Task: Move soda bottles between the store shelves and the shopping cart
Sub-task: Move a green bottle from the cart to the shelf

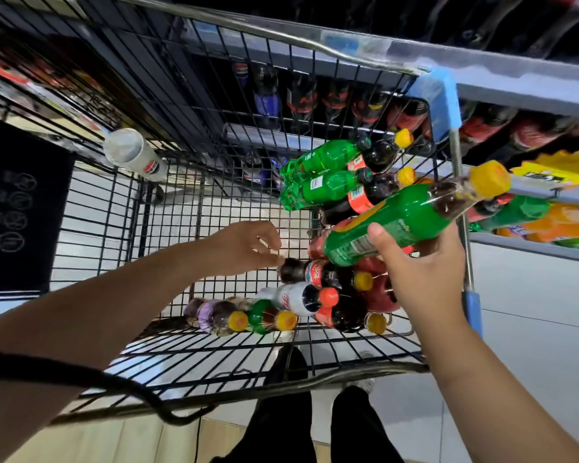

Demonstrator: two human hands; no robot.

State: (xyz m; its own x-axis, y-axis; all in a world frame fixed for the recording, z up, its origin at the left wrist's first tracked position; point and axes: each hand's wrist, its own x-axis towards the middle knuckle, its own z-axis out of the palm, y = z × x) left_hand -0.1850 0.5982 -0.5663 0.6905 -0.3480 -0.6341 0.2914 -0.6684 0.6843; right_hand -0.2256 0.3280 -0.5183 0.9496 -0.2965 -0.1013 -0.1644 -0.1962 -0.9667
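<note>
My right hand (pixel 425 272) grips a dark soda bottle with a green label and yellow cap (pixel 411 222), held tilted above the right side of the shopping cart (pixel 214 228). My left hand (pixel 251 245) hangs inside the cart, fingers loosely curled and empty, its fingertips at the base of a red-labelled cola bottle (pixel 311 274) lying on the pile. Several bottles lie in the cart: two green ones (pixel 321 175) at the far side, a white-labelled one (pixel 296 297), a purple one (pixel 211 315), and dark ones with yellow caps.
Store shelves (pixel 532 85) holding dark cola bottles run along the top and right; orange and green bottles (pixel 549 222) fill a lower shelf at right. A white cup (pixel 134 155) sits at the cart's far left corner. My legs stand behind the cart's near rim.
</note>
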